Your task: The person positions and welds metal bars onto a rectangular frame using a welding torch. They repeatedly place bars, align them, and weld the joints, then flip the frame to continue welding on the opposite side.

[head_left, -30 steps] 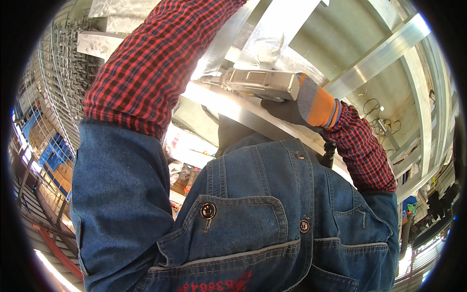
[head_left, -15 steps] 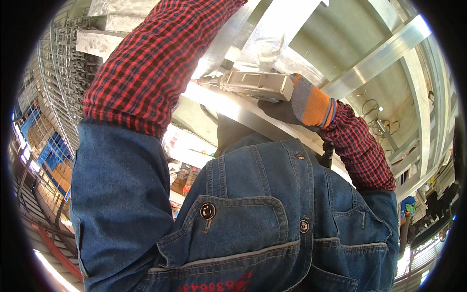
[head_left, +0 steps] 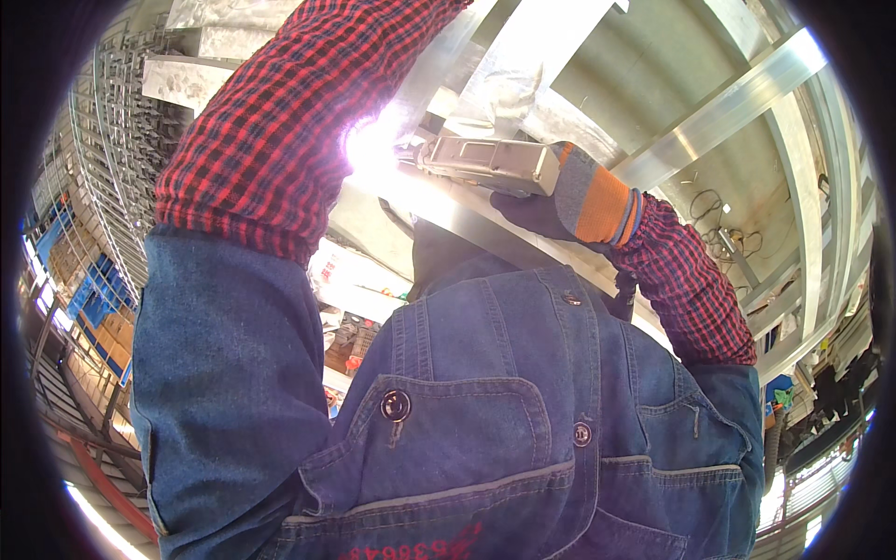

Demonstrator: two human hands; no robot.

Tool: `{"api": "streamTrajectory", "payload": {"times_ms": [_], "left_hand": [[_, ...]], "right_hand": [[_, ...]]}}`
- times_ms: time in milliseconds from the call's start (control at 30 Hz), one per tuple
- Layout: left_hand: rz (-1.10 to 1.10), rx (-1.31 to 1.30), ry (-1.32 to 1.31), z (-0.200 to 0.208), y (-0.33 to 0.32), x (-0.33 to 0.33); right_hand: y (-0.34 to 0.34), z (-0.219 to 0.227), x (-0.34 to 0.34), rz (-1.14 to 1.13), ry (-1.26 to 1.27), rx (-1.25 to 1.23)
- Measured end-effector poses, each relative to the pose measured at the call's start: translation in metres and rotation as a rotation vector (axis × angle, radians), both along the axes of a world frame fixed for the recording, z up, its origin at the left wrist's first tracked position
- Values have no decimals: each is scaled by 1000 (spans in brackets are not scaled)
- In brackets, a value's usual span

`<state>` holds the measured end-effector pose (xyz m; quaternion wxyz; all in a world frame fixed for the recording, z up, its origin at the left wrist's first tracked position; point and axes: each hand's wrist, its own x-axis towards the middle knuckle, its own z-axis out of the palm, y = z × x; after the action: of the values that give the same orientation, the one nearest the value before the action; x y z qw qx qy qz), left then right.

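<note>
My right hand point(head_left: 593, 199), in a grey and orange work glove, is closed around the rear of a boxy metal welding torch point(head_left: 490, 163). The torch's nozzle points left, and an intense white-violet glare point(head_left: 371, 145) burns at its tip beside a metal bar point(head_left: 485, 227). That glare hides the tip and the spot it meets. My left arm point(head_left: 271, 131), in a red checked sleeve cover, reaches up past the top edge, so my left hand is out of the picture.
Shiny metal bars cross around the work, with a slanting square tube point(head_left: 723, 117) at the right. A thin coiled cable point(head_left: 714, 210) lies on the surface beyond. Wire racks point(head_left: 112, 177) stand at the far left, near blue and brown boxes point(head_left: 98, 289).
A bright arc has lit at the torch tip, washing out the metal there. The torch and my right hand have shifted very slightly left; both arms otherwise hold nearly the same pose.
</note>
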<state>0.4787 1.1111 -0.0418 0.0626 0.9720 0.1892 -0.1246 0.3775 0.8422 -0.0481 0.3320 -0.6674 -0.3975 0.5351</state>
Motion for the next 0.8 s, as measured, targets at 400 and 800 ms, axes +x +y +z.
{"api": "streamTrajectory", "payload": {"times_ms": [400, 800], "left_hand": [[0, 3, -4, -2, -1, 1], [-1, 6, -2, -2, -2, 2]], "right_hand": [[-3, 0, 2, 17, -65, -45], [-6, 2, 9, 72, -44, -86]]}}
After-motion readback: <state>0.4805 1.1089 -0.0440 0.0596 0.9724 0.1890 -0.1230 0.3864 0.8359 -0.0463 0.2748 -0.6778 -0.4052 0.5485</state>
